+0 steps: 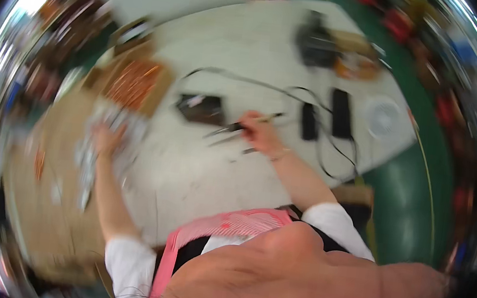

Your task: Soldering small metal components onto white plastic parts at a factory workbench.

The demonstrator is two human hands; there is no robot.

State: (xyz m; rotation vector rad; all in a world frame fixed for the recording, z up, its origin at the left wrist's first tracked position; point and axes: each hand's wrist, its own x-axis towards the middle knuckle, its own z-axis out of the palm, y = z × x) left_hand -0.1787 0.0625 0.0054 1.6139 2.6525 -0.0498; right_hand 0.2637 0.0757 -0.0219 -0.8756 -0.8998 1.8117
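Note:
My left hand [109,139] reaches onto a crumpled, silvery clear plastic bag [136,134] at the left. Its fingers look spread, though motion blurs them, and I see nothing gripped in them. My right hand [259,134] is closed around a thin pen-like tool [235,127] with a black grip and a narrow tip pointing left. A tan shaft with a dark end sticks out on the other side of that hand; whether it is the same tool I cannot tell. Just beyond the tip lies a small dark open box [202,108].
A cardboard box [163,90] of copper-coloured pieces stands at the left, on brown cardboard [40,185]. Black cables [246,80] cross the white table [233,42] toward two black blocks [342,114]. A round whitish item [383,116] and a dark device [316,43] sit farther right.

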